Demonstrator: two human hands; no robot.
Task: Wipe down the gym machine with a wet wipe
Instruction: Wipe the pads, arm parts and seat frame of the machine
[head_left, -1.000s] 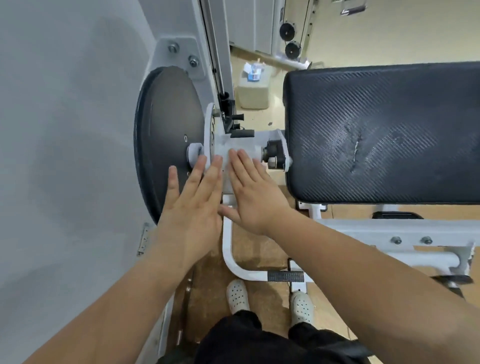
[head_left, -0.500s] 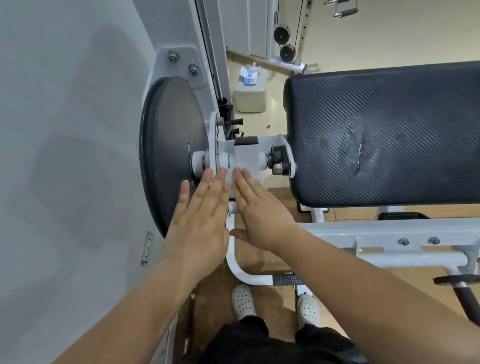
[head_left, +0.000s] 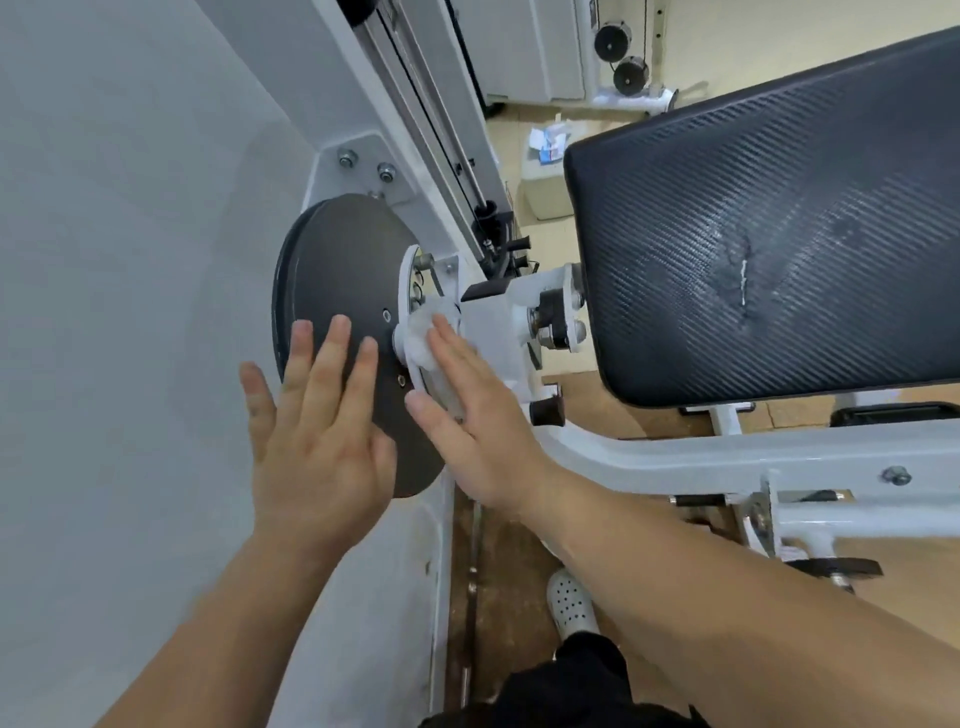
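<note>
Against the white plate (head_left: 407, 283) at the centre of the gym machine's dark disc (head_left: 332, 270), the bunched wet wipe (head_left: 423, 332) sits pressed under the straight fingers of the right hand (head_left: 467, 415). Left of it, the left hand (head_left: 317, 436) lies flat on the disc, fingers spread, holding nothing. A black pad (head_left: 769, 223) stands to the right.

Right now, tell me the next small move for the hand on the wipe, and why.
Probably slide the wet wipe under the right hand around the white hub. The wipe sits bunched against the hub, while the left hand is spread flat over the dark disc, seemingly steadying it.
</note>
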